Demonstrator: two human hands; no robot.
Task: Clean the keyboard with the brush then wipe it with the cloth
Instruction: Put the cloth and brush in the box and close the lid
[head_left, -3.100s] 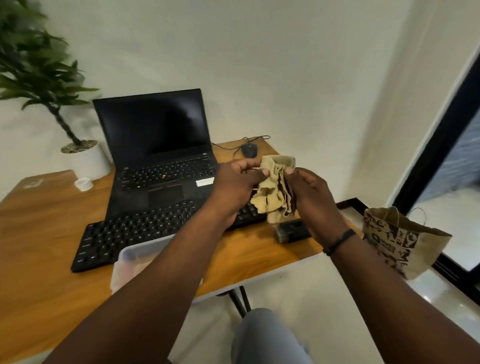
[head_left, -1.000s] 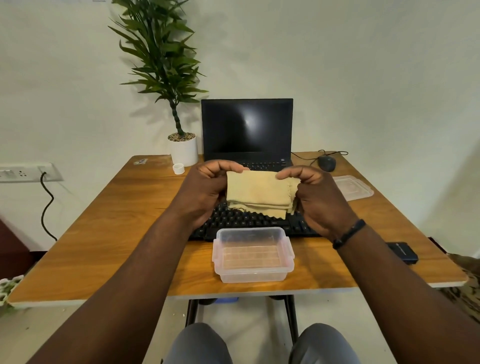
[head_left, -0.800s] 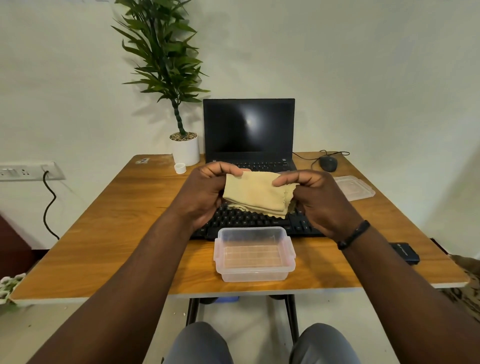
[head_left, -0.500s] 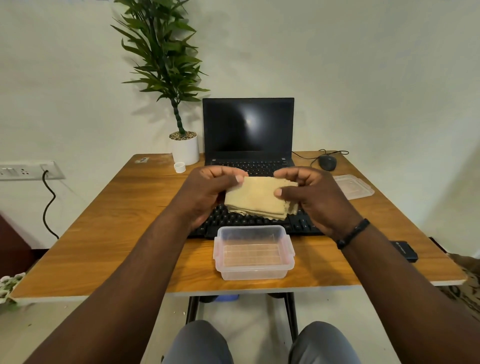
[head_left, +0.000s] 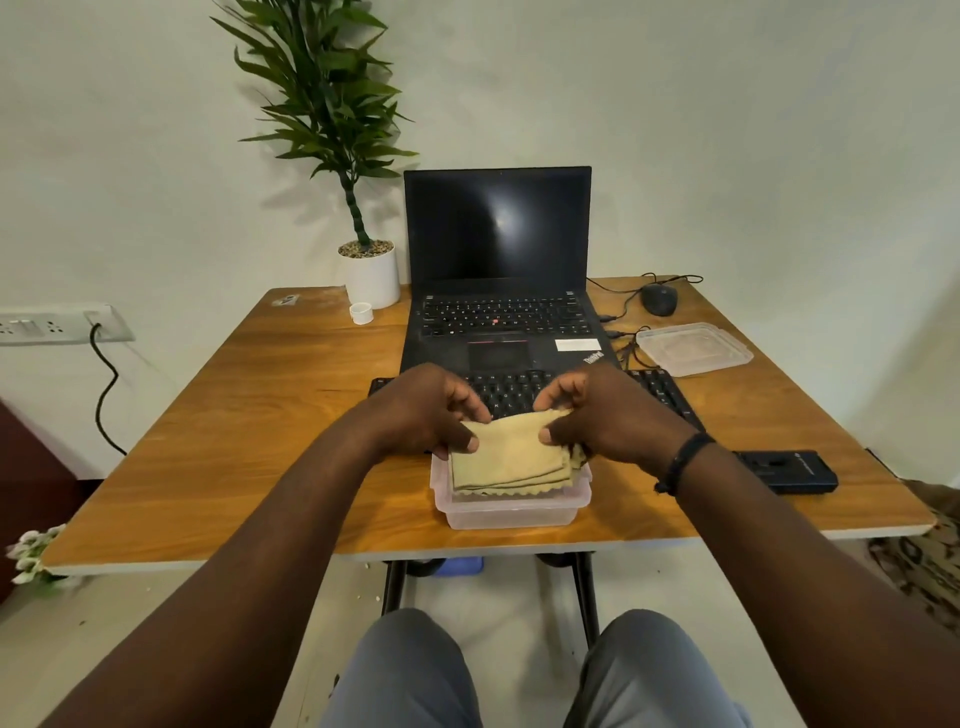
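At the centre of the frame, two hands hold a folded beige cloth (head_left: 509, 457) just above a clear plastic container (head_left: 511, 512) that sits on the near edge of a wooden tabletop (head_left: 260, 415). The left hand (head_left: 421, 410), left of centre, pinches the cloth's left edge between thumb and curled fingers. The right hand (head_left: 608, 410), right of centre, pinches the right edge the same way. The cloth's lower, zigzag-cut edge hangs into the container's opening; whether it touches the bottom cannot be told.

The cloth looks light, soft and limp, folded into several layers. It is likely to sag or unfold if held at one corner only, so a grip on two opposite edges, or a flat palm over the whole stack, seems the surest hold. It does not look slippery or fragile.

Just behind the hands, a black keyboard (head_left: 660, 389) lies across the middle of the frame. The hands cover most of it, so only its ends and a strip of keys show. Behind it stands an open laptop (head_left: 498, 260) with a dark screen.

No brush can be made out anywhere. A dark flat object (head_left: 784, 470) at the right, near the tabletop's edge, is too indistinct to identify. A clear lid (head_left: 693, 347) lies beyond it, at the right of the frame.
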